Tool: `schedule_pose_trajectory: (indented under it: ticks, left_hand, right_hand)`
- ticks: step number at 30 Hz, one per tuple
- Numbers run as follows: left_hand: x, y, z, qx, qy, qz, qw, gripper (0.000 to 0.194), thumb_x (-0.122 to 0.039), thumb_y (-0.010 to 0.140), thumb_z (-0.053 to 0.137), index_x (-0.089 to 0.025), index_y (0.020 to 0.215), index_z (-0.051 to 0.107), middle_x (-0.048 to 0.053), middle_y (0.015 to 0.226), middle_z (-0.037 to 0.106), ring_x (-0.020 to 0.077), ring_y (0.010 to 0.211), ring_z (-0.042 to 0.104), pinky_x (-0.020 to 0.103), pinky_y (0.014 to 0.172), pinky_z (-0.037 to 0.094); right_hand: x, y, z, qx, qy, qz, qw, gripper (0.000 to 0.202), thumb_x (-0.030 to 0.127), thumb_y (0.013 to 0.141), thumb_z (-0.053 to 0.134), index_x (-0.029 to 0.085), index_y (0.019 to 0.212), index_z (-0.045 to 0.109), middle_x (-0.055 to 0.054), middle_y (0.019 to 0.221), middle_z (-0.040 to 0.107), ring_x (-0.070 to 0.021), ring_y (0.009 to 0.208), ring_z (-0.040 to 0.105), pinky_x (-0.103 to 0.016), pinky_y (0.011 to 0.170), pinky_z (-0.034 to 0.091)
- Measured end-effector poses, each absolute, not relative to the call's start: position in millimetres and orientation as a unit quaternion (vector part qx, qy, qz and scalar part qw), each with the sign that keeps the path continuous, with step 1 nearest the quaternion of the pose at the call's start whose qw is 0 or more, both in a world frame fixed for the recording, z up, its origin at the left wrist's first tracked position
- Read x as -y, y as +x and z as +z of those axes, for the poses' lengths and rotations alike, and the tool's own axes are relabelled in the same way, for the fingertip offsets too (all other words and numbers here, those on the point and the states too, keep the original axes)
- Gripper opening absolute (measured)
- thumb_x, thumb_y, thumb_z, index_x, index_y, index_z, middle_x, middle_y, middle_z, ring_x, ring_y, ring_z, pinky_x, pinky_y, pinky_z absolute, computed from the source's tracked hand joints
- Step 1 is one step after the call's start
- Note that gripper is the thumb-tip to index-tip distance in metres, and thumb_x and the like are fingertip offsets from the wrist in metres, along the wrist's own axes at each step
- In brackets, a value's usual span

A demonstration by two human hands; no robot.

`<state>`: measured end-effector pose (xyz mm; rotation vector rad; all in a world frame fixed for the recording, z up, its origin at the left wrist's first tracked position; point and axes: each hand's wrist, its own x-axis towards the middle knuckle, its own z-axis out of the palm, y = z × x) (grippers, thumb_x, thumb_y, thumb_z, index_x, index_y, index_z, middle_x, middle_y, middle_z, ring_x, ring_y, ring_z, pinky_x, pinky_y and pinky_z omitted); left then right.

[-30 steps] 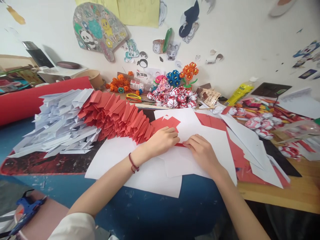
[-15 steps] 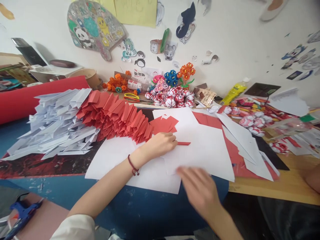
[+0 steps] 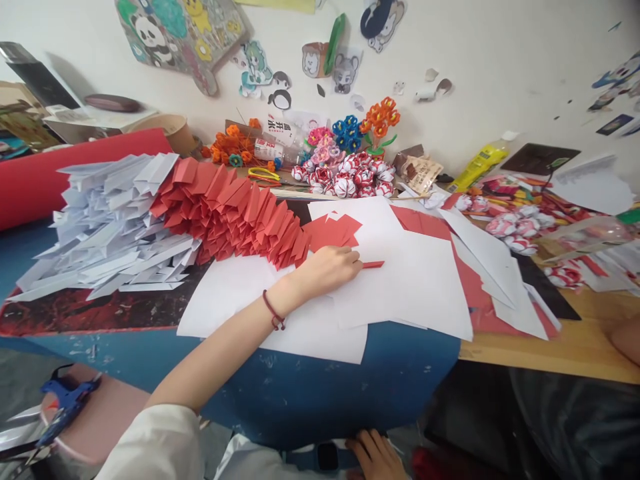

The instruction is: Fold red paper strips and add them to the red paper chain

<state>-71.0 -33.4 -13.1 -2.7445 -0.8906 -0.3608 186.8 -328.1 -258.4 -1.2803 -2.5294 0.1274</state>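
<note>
My left hand (image 3: 334, 272), with a cord bracelet on its wrist, is closed over the white paper sheets. A narrow folded red paper strip (image 3: 373, 265) sticks out to the right from its fingertips. Just behind this hand lie several flat red paper pieces (image 3: 333, 231). To its left, a long row of folded red paper pieces (image 3: 225, 217) is packed together. My right hand (image 3: 377, 457) rests low in my lap at the bottom edge, its fingers loosely extended on clothing. Beside it sits a dark watch (image 3: 328, 456) with a blue band.
Folded white paper pieces (image 3: 120, 227) are heaped on the left, before a red roll (image 3: 90, 170). Red-and-white paper flowers (image 3: 350, 177) line the back. A yellow bottle (image 3: 481, 163) stands back right. A blue glue gun (image 3: 67, 403) lies lower left. Another person's arm (image 3: 625, 340) shows at right.
My right hand has left the edge of the white sheets and dropped to my lap. My left hand still holds the strip on the paper. The view has tilted down slightly.
</note>
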Motion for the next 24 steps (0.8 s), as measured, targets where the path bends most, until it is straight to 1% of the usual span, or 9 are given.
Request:
schedule_pose_trajectory:
  ticks: [2, 3, 6, 10, 13, 16, 18, 21, 24]
  left_hand:
    - [32.4, -71.7, -15.0, 0.309, -0.934, -0.134, 0.115, 0.023, -0.009, 0.095, 0.042, -0.012, 0.079, 0.06, 0.007, 0.077, 0.059, 0.0159, 0.07, 0.053, 0.028, 0.056, 0.037]
    - [31.9, -71.9, -15.9, 0.312, -0.933, -0.138, 0.115, 0.024, -0.01, 0.095, 0.042, -0.012, 0.08, 0.06, 0.007, 0.077, 0.059, 0.0157, 0.069, 0.053, 0.028, 0.055, 0.035]
    - [30.7, -72.1, -17.5, 0.32, -0.93, -0.146, 0.108, 0.025, -0.011, 0.096, 0.04, -0.012, 0.081, 0.06, 0.006, 0.077, 0.059, 0.0139, 0.064, 0.052, 0.028, 0.053, 0.032]
    - [30.6, -71.4, -15.8, 0.325, -0.93, -0.145, 0.09, 0.028, -0.013, 0.098, 0.037, -0.011, 0.081, 0.06, 0.007, 0.08, 0.06, 0.0131, 0.065, 0.052, 0.027, 0.055, 0.033]
    - [31.4, -70.9, -13.2, 0.33, -0.93, -0.135, 0.088, 0.029, -0.013, 0.098, 0.036, -0.01, 0.082, 0.061, 0.008, 0.081, 0.06, 0.014, 0.068, 0.054, 0.027, 0.055, 0.033]
    - [31.8, -70.9, -12.0, 0.331, -0.931, -0.126, 0.091, 0.028, -0.013, 0.098, 0.037, -0.01, 0.083, 0.061, 0.008, 0.082, 0.06, 0.0146, 0.07, 0.055, 0.027, 0.055, 0.032]
    - [31.8, -71.1, -12.3, 0.332, -0.93, -0.127, 0.091, 0.028, -0.014, 0.098, 0.038, -0.011, 0.084, 0.061, 0.008, 0.082, 0.06, 0.0144, 0.07, 0.055, 0.027, 0.055, 0.032]
    - [31.4, -71.2, -13.7, 0.335, -0.929, -0.134, 0.088, 0.028, -0.015, 0.099, 0.038, -0.011, 0.084, 0.061, 0.007, 0.083, 0.061, 0.0138, 0.069, 0.055, 0.027, 0.054, 0.031]
    - [30.7, -71.1, -16.1, 0.334, -0.928, -0.142, 0.085, 0.029, -0.016, 0.099, 0.037, -0.011, 0.083, 0.061, 0.007, 0.081, 0.06, 0.0133, 0.068, 0.054, 0.027, 0.054, 0.031]
  right_hand:
    - [327.3, 183.6, -254.5, 0.881, -0.451, 0.089, 0.109, 0.02, 0.036, 0.072, 0.077, 0.027, 0.089, 0.071, -0.002, 0.094, 0.074, -0.0259, 0.087, 0.069, -0.033, 0.079, 0.049]
    - [326.2, 180.6, -252.1, 0.879, -0.454, 0.116, 0.087, 0.022, 0.031, 0.067, 0.08, 0.027, 0.087, 0.071, -0.002, 0.095, 0.074, -0.0267, 0.09, 0.069, -0.033, 0.081, 0.049]
    - [324.7, 172.2, -249.6, 0.859, -0.474, 0.189, 0.029, 0.023, 0.017, 0.064, 0.078, 0.025, 0.084, 0.07, -0.002, 0.098, 0.074, -0.0269, 0.097, 0.068, -0.034, 0.087, 0.049]
    - [332.5, 170.0, -258.1, 0.835, -0.496, 0.239, 0.017, 0.019, 0.009, 0.06, 0.069, 0.024, 0.069, 0.063, 0.001, 0.075, 0.071, -0.0231, 0.074, 0.068, -0.032, 0.075, 0.052]
    - [341.4, 172.4, -264.0, 0.867, -0.454, 0.191, 0.075, 0.019, 0.011, 0.065, 0.06, 0.029, 0.071, 0.061, 0.004, 0.067, 0.068, -0.0211, 0.062, 0.066, -0.03, 0.063, 0.052]
    - [344.7, 174.6, -261.2, 0.9, -0.401, 0.065, 0.158, 0.022, 0.018, 0.075, 0.051, 0.036, 0.081, 0.064, 0.002, 0.072, 0.071, -0.0245, 0.064, 0.068, -0.035, 0.056, 0.05]
    - [342.0, 175.8, -253.5, 0.905, -0.384, 0.024, 0.183, 0.024, 0.02, 0.08, 0.048, 0.035, 0.086, 0.066, 0.001, 0.079, 0.074, -0.0253, 0.071, 0.069, -0.036, 0.061, 0.052]
    - [333.2, 177.9, -238.0, 0.911, -0.375, 0.052, 0.165, 0.018, 0.017, 0.083, 0.051, 0.029, 0.087, 0.064, 0.001, 0.087, 0.074, -0.022, 0.08, 0.069, -0.032, 0.076, 0.052]
    - [323.4, 180.5, -226.2, 0.915, -0.359, 0.094, 0.156, 0.008, 0.019, 0.086, 0.056, 0.025, 0.082, 0.061, 0.002, 0.084, 0.071, -0.0179, 0.077, 0.066, -0.028, 0.076, 0.049]
